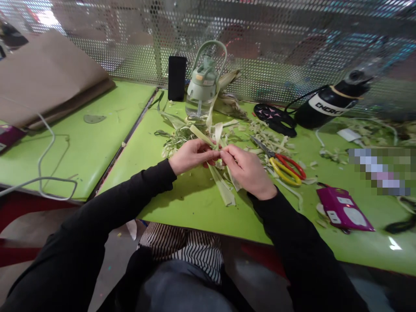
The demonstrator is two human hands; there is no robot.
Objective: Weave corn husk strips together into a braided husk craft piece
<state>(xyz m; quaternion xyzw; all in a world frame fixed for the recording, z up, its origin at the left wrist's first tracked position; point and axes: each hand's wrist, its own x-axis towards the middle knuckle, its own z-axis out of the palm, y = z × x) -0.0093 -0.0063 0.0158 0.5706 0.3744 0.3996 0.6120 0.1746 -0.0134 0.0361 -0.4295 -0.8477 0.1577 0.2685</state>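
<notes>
My left hand [194, 156] and my right hand [242, 167] meet above the green table, fingertips pinched together on pale green corn husk strips [221, 184]. Several strip ends stick up between the hands, and wider ones hang down below them toward the table. Exactly where each finger grips is partly hidden. A heap of shredded husk [177, 141] lies just behind my left hand. To the right of my right hand rest scissors [282, 167] with one red and one yellow handle, blades slightly apart, among husk scraps [271, 134].
Behind stand a pale green water bottle [203, 89], a dark phone [177, 79] and a black bottle [328, 106] by a perforated metal screen. Whole husks [229, 104] lie nearby. A purple device [346, 208] sits right. Brown paper [48, 78] and a white cable [45, 162] are left, past a table seam.
</notes>
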